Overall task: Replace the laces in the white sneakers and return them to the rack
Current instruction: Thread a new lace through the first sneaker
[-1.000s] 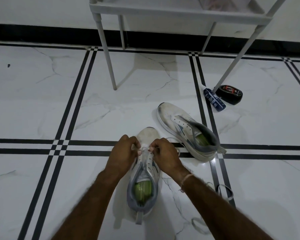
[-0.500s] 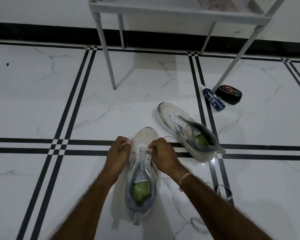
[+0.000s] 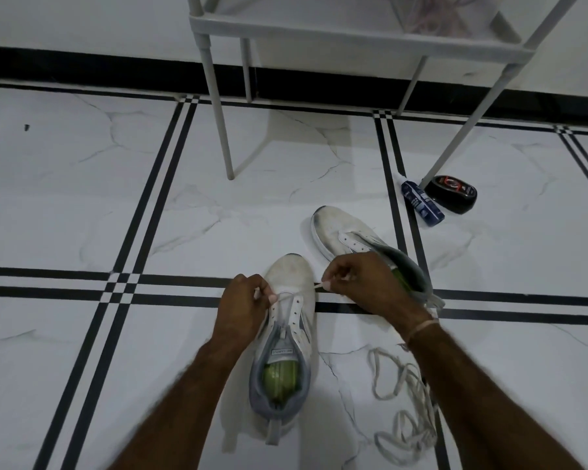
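Broadly, the white marble floor [image 3: 82, 205] with its black double stripes fills the view. At the top stands the white rack [image 3: 319, 28], cut off above its lowest shelf. A bag [image 3: 445, 15] of pinkish cords on that shelf is too blurred to make out.

Both forearms reach in from the bottom edge, elbows out of frame. The near sneaker [image 3: 291, 273] lies on the floor between the wrists, toe pointing away, green insole showing. The left grip [image 3: 241, 307] is curled, thumb and forefinger pinching one end of the lace [image 3: 286, 295] at the shoe's left side. The right grip [image 3: 360, 283] pinches the other end just right of the toe. It hides the middle of the second sneaker [image 3: 336, 225], which lies just behind, to the right.

A heap of loose lace [image 3: 404, 401] lies beside the right forearm, partly under it. A blue tube [image 3: 421, 205] and a black oval tin [image 3: 452, 195] lie by the rack's right leg, their print too small to read. The near sneaker's tongue label [image 3: 280, 351] bears writing I cannot read.
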A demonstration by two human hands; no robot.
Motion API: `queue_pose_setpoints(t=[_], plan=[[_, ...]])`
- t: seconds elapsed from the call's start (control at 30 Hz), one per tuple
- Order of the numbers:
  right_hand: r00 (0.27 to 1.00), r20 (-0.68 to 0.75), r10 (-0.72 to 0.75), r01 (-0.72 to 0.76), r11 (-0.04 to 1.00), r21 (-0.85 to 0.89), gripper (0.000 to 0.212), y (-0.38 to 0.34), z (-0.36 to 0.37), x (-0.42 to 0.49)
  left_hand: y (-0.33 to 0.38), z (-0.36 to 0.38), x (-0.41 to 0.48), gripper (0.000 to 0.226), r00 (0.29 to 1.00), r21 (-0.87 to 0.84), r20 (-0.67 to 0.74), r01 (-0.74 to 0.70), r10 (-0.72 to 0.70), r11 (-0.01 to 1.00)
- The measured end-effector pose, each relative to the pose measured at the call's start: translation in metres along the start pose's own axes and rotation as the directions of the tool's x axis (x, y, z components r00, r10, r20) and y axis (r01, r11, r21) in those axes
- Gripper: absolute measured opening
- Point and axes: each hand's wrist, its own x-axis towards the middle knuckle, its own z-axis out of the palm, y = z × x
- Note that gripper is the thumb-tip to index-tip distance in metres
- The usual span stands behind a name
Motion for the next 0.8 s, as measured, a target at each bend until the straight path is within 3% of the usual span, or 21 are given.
queue_pose_setpoints(t=[0.1, 0.23, 0.4, 0.53, 0.6, 0.7, 0.73, 0.8], plan=[[0.998, 0.059, 0.007, -0.028, 0.928, 0.372, 0.010, 0.001, -0.012, -0.002, -0.004, 0.002, 0.002, 0.014, 1.000, -0.013, 0.000, 0.023, -0.023, 1.000], [0.997, 0.063, 0.040, -0.065, 0.874, 0.481, 0.019, 0.002, -0.022, -0.006, -0.011, 0.002, 0.004, 0.017, 0.999, -0.029, -0.005, 0.044, -0.045, 0.999], [0.998, -0.036, 0.052, -0.037, 0.941, 0.336, 0.014, 0.005, -0.031, -0.004, -0.010, 0.002, 0.003, 0.016, 1.000, -0.047, -0.003, 0.030, -0.030, 0.998], [0.998, -0.069, -0.011, 0.022, 0.988, 0.152, 0.025, 0.002, -0.029, -0.002, -0.009, 0.002, 0.001, 0.018, 0.999, -0.080, -0.009, 0.031, -0.032, 0.996], [0.982, -0.190, -0.011, 0.042, 0.987, 0.157, 0.024, 0.000, -0.035, -0.006, -0.009, 0.004, 0.001, 0.017, 1.000, -0.057, 0.008, 0.028, -0.028, 0.998], [0.858, -0.512, 0.033, 0.054, 0.987, 0.153, 0.015, 0.002, -0.060, -0.010, -0.006, 0.006, 0.004, 0.014, 0.999, -0.066, 0.015, 0.031, -0.030, 0.997], [0.834, -0.552, 0.026, 0.001, 0.999, 0.048, 0.011, 0.004, -0.066, -0.009, -0.006, 0.006, 0.005, 0.014, 0.999, -0.074, 0.011, 0.032, -0.032, 0.997], [0.858, -0.513, -0.023, -0.123, 0.961, -0.249, 0.018, 0.007, -0.064, -0.007, -0.009, 0.006, 0.004, 0.015, 0.999, -0.082, 0.001, 0.036, -0.036, 0.996]])
